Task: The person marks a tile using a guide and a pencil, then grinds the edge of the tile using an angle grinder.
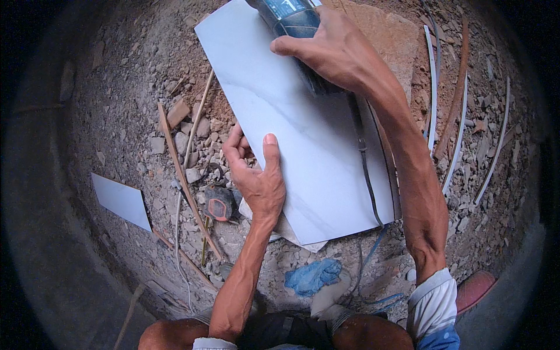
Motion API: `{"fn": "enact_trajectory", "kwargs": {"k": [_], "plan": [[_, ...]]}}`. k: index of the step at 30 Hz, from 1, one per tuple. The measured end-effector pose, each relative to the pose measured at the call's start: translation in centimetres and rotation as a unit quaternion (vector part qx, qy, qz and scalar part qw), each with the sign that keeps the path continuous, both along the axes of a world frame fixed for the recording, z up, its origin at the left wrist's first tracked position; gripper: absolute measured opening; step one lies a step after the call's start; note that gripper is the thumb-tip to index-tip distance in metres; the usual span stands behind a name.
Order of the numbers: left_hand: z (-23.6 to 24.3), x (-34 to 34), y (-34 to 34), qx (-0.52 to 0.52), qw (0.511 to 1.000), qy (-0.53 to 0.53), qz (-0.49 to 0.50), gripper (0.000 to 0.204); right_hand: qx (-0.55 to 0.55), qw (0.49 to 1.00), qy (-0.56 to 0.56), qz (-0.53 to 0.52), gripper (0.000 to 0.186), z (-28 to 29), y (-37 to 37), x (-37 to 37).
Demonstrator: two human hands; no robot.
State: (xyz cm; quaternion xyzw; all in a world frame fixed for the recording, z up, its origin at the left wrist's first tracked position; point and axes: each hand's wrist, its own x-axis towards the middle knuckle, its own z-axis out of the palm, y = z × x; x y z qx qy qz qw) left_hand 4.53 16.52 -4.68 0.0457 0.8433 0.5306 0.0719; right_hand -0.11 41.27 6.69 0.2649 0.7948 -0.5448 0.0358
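I see a large white rectangular ceramic tile with faint grey veining [303, 128] lying flat on rubble, its long axis running from about eleven o'clock at the far end to five o'clock at the near end. My right hand [332, 49] is wrapped firmly around the body of a dark blue-and-black handheld power tool [294, 23] at the tile's far end, near twelve o'clock; the tool's working end is cut off by the top of the view, so I cannot tell whether it touches the tile. Its black power cord [363, 157] trails down the tile's right edge toward five o'clock.

My left hand [259, 175] rests spread on the tile's left long edge, thumb lying on the white face, fingers curled loosely over the edge toward nine o'clock. It grips nothing; it presses the tile down.

So the tile lies between my hands: the right one far along the axis with the tool, the left one nearer to me, steadying at mid-length.

Just below my left hand, at seven o'clock, sits an orange-and-black tape measure [220, 204]. A smaller pale tile offcut [121, 200] lies well apart at nine o'clock, and a crumpled blue rag [312, 275] lies near the tile's near end.
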Motion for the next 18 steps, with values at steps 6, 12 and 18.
{"fn": "enact_trajectory", "kwargs": {"k": [6, 12, 18], "plan": [[0.4, 0.1, 0.4, 0.009, 1.0, -0.001, 0.001, 0.061, -0.003, 1.0, 0.007, 0.006, 0.056, 0.3, 0.4, -0.2], [0.3, 0.0, 0.1, -0.011, 1.0, -0.004, -0.006, 0.06, 0.009, 1.0, -0.014, 0.011, 0.056, -0.4, 0.7, -1.8], [0.2, 0.0, 0.0, 0.002, 1.0, 0.008, 0.0, 0.059, 0.025, 1.0, -0.008, 0.018, 0.056, -0.3, 0.9, -2.6]]}}
